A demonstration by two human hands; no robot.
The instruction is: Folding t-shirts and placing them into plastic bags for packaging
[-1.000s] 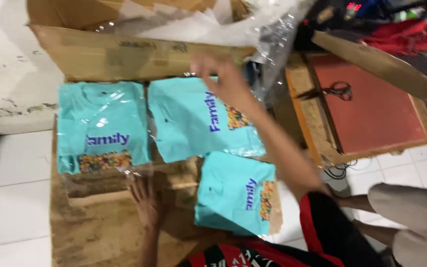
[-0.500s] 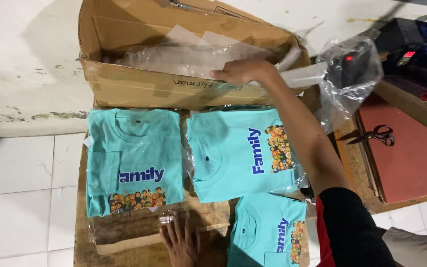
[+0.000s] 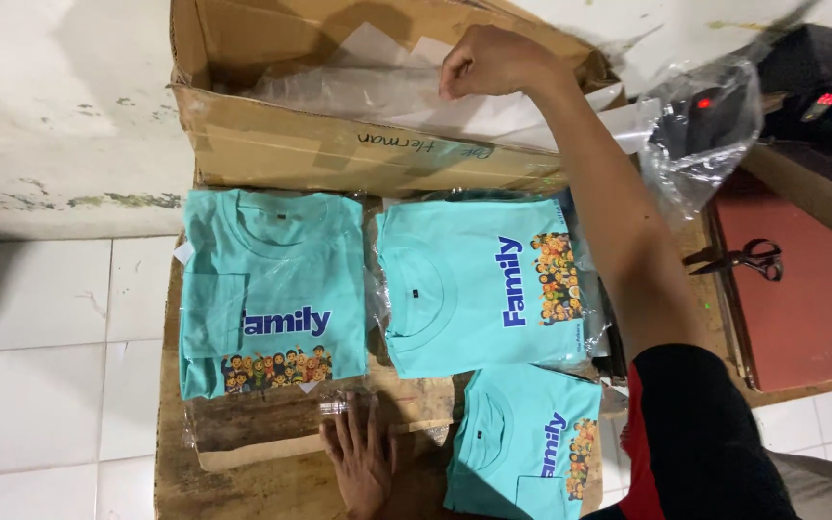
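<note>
The white tiled floor (image 3: 40, 366) and a stained white wall (image 3: 60, 106) fill the left side of the head view. On the floor lies a flat sheet of brown cardboard (image 3: 243, 481) that carries the goods. At its far end stands an open cardboard box (image 3: 339, 154), its flaps spread, with clear plastic bags (image 3: 377, 91) lying inside. To the right sits a low bench (image 3: 811, 318) with a dark red top, and a pair of scissors (image 3: 748, 258) rests on it near its left edge.

Three folded turquoise T-shirts with blue lettering and a colourful crowd print lie on the cardboard sheet just in front of the box. The left T-shirt (image 3: 272, 289) lies with its collar toward the box, partly inside a clear bag whose empty open end reaches toward the person. The middle T-shirt (image 3: 479, 284) is bagged and turned sideways, just beside the first. The near T-shirt (image 3: 527, 443) lies closest to the person, below the middle one.

The right hand (image 3: 493, 60) reaches over the box with its fingers curled in, clenched at the plastic bags; whether it actually pinches one cannot be told. The left hand (image 3: 363, 462) lies flat and released, fingers spread, pressing on the clear bag's empty end below the left T-shirt.
</note>
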